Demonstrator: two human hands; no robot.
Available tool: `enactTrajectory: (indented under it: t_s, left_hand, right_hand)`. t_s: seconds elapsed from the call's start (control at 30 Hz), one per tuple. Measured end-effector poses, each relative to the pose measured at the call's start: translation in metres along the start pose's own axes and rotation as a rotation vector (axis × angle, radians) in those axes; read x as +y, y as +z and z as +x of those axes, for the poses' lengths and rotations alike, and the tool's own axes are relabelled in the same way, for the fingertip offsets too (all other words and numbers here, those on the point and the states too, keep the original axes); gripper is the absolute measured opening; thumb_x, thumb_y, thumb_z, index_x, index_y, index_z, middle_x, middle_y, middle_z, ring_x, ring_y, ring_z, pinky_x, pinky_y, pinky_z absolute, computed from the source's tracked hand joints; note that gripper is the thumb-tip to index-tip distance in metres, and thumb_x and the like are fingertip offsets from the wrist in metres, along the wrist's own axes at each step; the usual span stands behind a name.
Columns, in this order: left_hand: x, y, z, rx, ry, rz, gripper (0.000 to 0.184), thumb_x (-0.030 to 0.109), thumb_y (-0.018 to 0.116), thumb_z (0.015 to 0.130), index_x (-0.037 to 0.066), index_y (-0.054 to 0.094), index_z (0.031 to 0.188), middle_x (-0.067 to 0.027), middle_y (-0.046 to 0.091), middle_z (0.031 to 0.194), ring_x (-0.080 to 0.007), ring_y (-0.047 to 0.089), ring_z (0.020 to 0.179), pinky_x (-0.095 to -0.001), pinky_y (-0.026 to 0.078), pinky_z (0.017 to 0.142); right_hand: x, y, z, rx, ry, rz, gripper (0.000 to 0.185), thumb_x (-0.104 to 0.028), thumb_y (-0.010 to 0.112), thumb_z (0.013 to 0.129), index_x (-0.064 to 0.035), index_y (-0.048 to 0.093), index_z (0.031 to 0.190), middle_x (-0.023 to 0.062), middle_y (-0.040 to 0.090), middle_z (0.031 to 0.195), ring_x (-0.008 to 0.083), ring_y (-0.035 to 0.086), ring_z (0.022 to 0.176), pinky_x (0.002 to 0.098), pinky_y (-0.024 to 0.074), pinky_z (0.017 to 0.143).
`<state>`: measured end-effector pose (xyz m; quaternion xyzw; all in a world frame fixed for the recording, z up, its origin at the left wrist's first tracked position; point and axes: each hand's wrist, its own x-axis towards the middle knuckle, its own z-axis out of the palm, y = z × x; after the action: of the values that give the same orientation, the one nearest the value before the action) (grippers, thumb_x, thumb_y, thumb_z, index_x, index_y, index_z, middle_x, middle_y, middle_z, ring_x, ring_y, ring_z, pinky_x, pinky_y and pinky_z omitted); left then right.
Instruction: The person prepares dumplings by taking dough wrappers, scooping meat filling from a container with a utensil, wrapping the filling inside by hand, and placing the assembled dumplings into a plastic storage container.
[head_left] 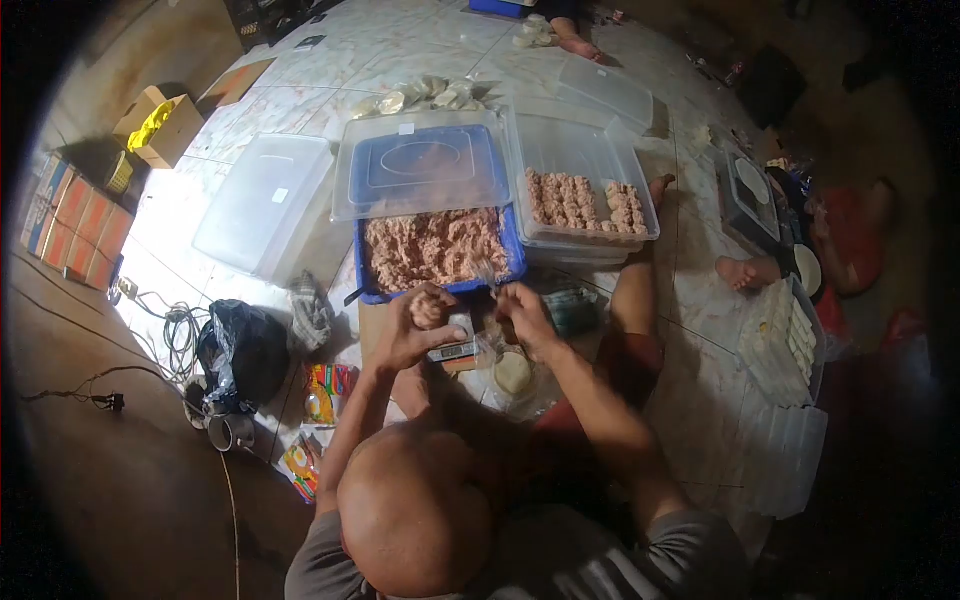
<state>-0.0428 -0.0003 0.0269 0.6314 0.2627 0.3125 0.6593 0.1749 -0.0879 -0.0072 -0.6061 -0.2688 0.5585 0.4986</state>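
Observation:
A blue tub (517,268) holds a chunky pinkish mixture (435,248), with a clear lid (345,190) over its far half. At the tub's near left corner, my left hand (398,342) is closed around a lump of the same mixture (428,310). By the near right corner, the fingers of my right hand (528,318) are pinched on a small shiny thing (487,272), too blurred to name. Between and below my hands lies a digital scale (458,352). Pale round sheets (512,373) in plastic sit beside it.
To the right, a clear container (640,228) holds rows of pinkish lumps. Another clear lid (265,205) lies left on the tiles. A black bag (240,350), cables and colourful packets (328,392) are near my left side. Another person's foot (748,272) shows at right.

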Motion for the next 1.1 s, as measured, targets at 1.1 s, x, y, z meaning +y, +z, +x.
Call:
enactTrajectory:
  t_s: [1.1]
  left_hand:
    - [-0.016, -0.001, 0.025, -0.016, 0.339, 0.387, 0.053, 0.020, 0.087, 0.070, -0.002, 0.062, 0.111, -0.0178, 0.066, 0.086, -0.0269, 0.063, 0.079, -0.0371, 0.050, 0.073]
  right_hand:
    - [-0.077, 0.019, -0.088, 0.196, -0.693, -0.802, 0.011, -0.006, 0.056, 0.094, 0.0000, 0.063, 0.099, 0.0183, 0.062, 0.091, 0.0377, 0.063, 0.087, 0.0437, 0.0505, 0.074]
